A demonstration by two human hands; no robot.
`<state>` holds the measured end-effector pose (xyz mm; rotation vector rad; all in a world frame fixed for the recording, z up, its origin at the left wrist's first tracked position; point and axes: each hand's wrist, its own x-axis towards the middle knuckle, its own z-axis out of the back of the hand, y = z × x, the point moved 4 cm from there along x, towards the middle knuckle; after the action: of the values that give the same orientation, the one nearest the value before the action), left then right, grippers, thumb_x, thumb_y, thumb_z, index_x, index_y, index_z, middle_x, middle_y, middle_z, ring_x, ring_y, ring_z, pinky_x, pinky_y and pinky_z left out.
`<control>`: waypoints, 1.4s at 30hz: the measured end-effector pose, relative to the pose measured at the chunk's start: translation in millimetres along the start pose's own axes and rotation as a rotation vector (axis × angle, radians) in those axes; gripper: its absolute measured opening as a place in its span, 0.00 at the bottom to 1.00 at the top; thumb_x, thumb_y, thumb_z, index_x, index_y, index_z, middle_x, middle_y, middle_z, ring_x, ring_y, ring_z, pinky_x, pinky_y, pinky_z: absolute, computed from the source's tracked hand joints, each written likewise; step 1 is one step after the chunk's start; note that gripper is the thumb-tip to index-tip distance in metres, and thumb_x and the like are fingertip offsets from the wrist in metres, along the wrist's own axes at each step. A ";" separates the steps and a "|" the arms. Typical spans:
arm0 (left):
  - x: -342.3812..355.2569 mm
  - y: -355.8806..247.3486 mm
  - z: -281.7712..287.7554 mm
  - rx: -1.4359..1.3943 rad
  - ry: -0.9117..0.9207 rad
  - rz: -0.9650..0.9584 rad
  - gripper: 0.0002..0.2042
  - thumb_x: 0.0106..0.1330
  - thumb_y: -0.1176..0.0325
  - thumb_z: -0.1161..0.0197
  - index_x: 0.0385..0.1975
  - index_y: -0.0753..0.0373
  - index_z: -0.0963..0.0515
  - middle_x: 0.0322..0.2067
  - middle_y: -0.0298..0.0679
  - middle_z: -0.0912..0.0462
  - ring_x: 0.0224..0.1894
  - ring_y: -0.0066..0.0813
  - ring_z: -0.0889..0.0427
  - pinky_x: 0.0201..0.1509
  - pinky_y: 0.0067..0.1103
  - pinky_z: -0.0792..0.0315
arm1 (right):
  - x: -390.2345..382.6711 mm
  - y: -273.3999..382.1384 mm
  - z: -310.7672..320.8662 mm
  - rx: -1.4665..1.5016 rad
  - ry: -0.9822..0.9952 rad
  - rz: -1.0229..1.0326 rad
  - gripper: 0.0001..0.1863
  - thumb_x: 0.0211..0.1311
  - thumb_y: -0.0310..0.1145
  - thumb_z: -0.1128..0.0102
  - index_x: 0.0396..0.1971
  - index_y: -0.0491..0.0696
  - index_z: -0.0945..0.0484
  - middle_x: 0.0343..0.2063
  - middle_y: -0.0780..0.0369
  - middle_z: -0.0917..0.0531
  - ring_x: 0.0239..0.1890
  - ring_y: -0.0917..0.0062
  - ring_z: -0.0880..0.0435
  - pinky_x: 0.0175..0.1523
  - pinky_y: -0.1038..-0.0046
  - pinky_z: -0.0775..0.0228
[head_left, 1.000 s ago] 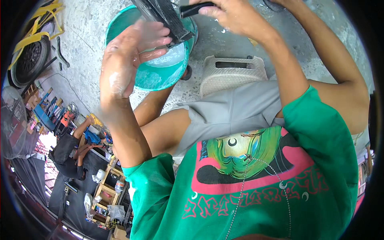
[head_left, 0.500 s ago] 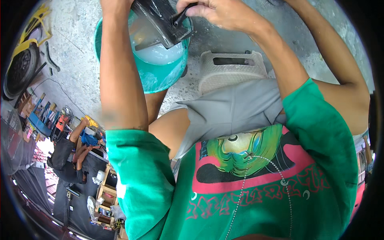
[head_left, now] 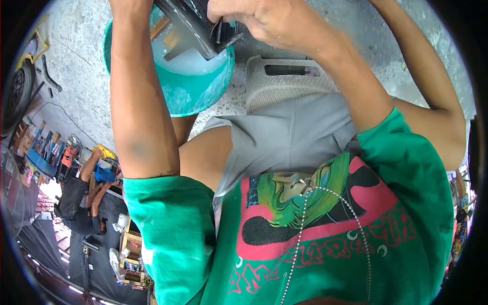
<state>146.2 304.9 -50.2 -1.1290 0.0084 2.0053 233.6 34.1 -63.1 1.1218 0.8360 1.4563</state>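
A long, wet, glossy black part (head_left: 190,28) slants over a green bucket (head_left: 195,96) of cloudy, whitish water at the upper left. My right hand (head_left: 259,18) is closed at the part's right side, with its fingers bent against it. A thin, dark, curled sheet (head_left: 217,33) shows under those fingers; what it is made of I cannot make out. My left forearm (head_left: 140,96) runs up beside the bucket to the top edge, where the hand is cut off. Inside the bucket lies a yellowish-brown object (head_left: 173,39), partly under water.
A light woven-pattern plastic stool (head_left: 287,84) stands right of the bucket on wet concrete. At far left are a wheel (head_left: 18,96) and a yellow frame (head_left: 38,48). Another person (head_left: 79,203) in dark clothes works at lower left, near wooden shelves (head_left: 132,249).
The bucket, stool and my arms sit further left in view. My right hand has moved in over the black part, covering more of the dark sheet.
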 end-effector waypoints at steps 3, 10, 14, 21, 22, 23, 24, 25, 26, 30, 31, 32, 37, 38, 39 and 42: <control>-70.4 51.2 -38.2 0.360 -0.139 -0.995 0.27 0.64 0.54 0.37 0.50 0.77 0.19 0.44 0.59 0.14 0.48 0.48 0.16 0.55 0.31 0.27 | -13.0 -21.6 14.1 -0.075 -0.076 -0.141 0.05 0.59 0.23 0.38 0.34 0.48 0.17 0.35 0.58 0.23 0.41 0.63 0.21 0.47 0.68 0.27; -83.2 37.6 -19.3 0.252 0.011 -1.030 0.26 0.64 0.54 0.37 0.48 0.76 0.18 0.41 0.57 0.13 0.44 0.44 0.15 0.52 0.29 0.27 | -8.5 -36.2 2.0 0.498 0.267 -0.439 0.12 0.69 0.36 0.35 0.44 0.45 0.21 0.39 0.62 0.19 0.42 0.78 0.22 0.48 0.73 0.29; -62.4 49.9 -31.7 0.128 0.026 -0.598 0.26 0.64 0.54 0.37 0.48 0.76 0.18 0.39 0.56 0.13 0.42 0.42 0.16 0.50 0.29 0.26 | -12.3 -31.7 -7.3 0.525 0.160 -0.589 0.11 0.68 0.36 0.34 0.41 0.43 0.21 0.31 0.65 0.19 0.37 0.80 0.22 0.44 0.75 0.29; -109.4 59.6 -26.0 0.252 0.016 -1.068 0.27 0.64 0.54 0.38 0.48 0.78 0.19 0.39 0.58 0.13 0.41 0.44 0.16 0.49 0.29 0.27 | -19.5 -28.0 -9.9 0.662 0.175 -0.646 0.08 0.64 0.28 0.32 0.30 0.44 0.24 0.28 0.66 0.21 0.32 0.85 0.24 0.38 0.78 0.31; -104.7 58.3 -26.8 0.249 0.018 -1.066 0.27 0.64 0.54 0.38 0.48 0.78 0.19 0.39 0.58 0.13 0.41 0.44 0.16 0.49 0.29 0.27 | -17.7 -31.0 -10.1 0.661 0.176 -0.650 0.08 0.64 0.28 0.32 0.30 0.44 0.24 0.28 0.66 0.21 0.32 0.85 0.24 0.38 0.78 0.31; -96.7 56.4 -27.7 0.282 -0.034 -1.040 0.27 0.64 0.55 0.38 0.48 0.78 0.19 0.39 0.58 0.14 0.41 0.44 0.16 0.49 0.29 0.26 | -13.6 -32.1 -8.9 0.656 0.160 -0.601 0.09 0.63 0.26 0.32 0.29 0.44 0.25 0.27 0.67 0.21 0.31 0.86 0.25 0.37 0.79 0.32; -90.4 55.5 -26.6 0.316 -0.090 -1.011 0.26 0.64 0.55 0.38 0.48 0.77 0.19 0.39 0.58 0.14 0.41 0.43 0.16 0.49 0.29 0.26 | -7.9 -31.9 -9.9 0.656 0.147 -0.548 0.09 0.62 0.25 0.31 0.28 0.44 0.25 0.26 0.67 0.21 0.30 0.86 0.26 0.36 0.79 0.33; -101.5 48.2 -32.4 0.311 -0.084 -1.006 0.26 0.64 0.55 0.38 0.48 0.77 0.19 0.39 0.58 0.14 0.41 0.43 0.16 0.49 0.29 0.26 | -2.6 -30.7 -13.3 0.640 0.073 -0.592 0.09 0.61 0.24 0.31 0.27 0.44 0.25 0.24 0.68 0.22 0.29 0.87 0.27 0.34 0.80 0.35; -108.7 41.6 -39.0 0.261 -0.105 -0.824 0.26 0.64 0.56 0.37 0.48 0.78 0.19 0.40 0.58 0.14 0.42 0.43 0.16 0.50 0.29 0.27 | -3.0 -33.9 -13.9 0.636 0.075 -0.600 0.09 0.61 0.24 0.31 0.27 0.44 0.25 0.24 0.68 0.22 0.29 0.87 0.27 0.34 0.80 0.35; -104.1 57.8 -31.1 0.149 0.062 -1.021 0.26 0.63 0.57 0.36 0.49 0.79 0.20 0.40 0.58 0.14 0.43 0.42 0.16 0.50 0.29 0.26 | -0.7 -34.8 -0.1 0.585 0.178 -0.500 0.10 0.59 0.24 0.30 0.25 0.44 0.26 0.22 0.69 0.23 0.28 0.87 0.27 0.35 0.79 0.35; -101.6 59.2 -30.7 0.150 0.060 -1.024 0.26 0.63 0.57 0.36 0.49 0.79 0.20 0.40 0.58 0.14 0.43 0.42 0.16 0.50 0.29 0.26 | -0.3 -35.9 2.4 0.553 0.239 -0.536 0.09 0.59 0.25 0.30 0.26 0.44 0.25 0.23 0.69 0.23 0.30 0.86 0.26 0.37 0.79 0.34; -100.4 59.6 -30.1 0.156 0.035 -1.041 0.26 0.63 0.57 0.36 0.50 0.79 0.20 0.40 0.58 0.14 0.43 0.42 0.15 0.51 0.28 0.26 | -1.2 -36.8 4.1 0.521 0.299 -0.571 0.09 0.59 0.25 0.30 0.26 0.44 0.24 0.24 0.68 0.22 0.31 0.86 0.26 0.39 0.79 0.33; -83.4 59.7 -24.8 0.139 -0.131 -0.967 0.29 0.63 0.57 0.36 0.53 0.80 0.22 0.44 0.60 0.15 0.47 0.43 0.16 0.54 0.27 0.27 | 2.4 -34.9 5.8 0.663 0.183 -0.603 0.07 0.60 0.27 0.30 0.35 0.44 0.21 0.33 0.67 0.19 0.38 0.84 0.22 0.45 0.79 0.30; -89.7 54.8 -19.9 0.128 0.121 -0.923 0.30 0.63 0.56 0.36 0.55 0.80 0.24 0.46 0.61 0.15 0.50 0.43 0.16 0.56 0.27 0.27 | -0.9 -36.1 8.1 0.598 0.209 -0.667 0.08 0.61 0.26 0.31 0.38 0.44 0.21 0.35 0.67 0.19 0.39 0.84 0.22 0.45 0.79 0.30; -94.7 53.0 -16.9 0.119 0.352 -0.873 0.32 0.63 0.56 0.36 0.57 0.81 0.25 0.47 0.62 0.16 0.52 0.44 0.17 0.59 0.27 0.28 | 0.0 -38.0 7.9 0.539 0.247 -0.712 0.09 0.62 0.25 0.31 0.40 0.44 0.20 0.36 0.67 0.18 0.40 0.84 0.21 0.46 0.79 0.29; -100.8 64.5 -26.2 0.096 0.007 -0.956 0.33 0.63 0.56 0.36 0.59 0.81 0.27 0.48 0.61 0.16 0.52 0.44 0.17 0.57 0.27 0.27 | -11.1 -53.9 -1.2 0.705 0.223 -0.672 0.10 0.62 0.23 0.31 0.42 0.45 0.20 0.38 0.67 0.18 0.42 0.84 0.21 0.46 0.79 0.29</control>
<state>149.6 187.0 -17.0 -0.8367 -0.3610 1.1288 249.7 33.4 -115.7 1.0163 1.7725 0.7268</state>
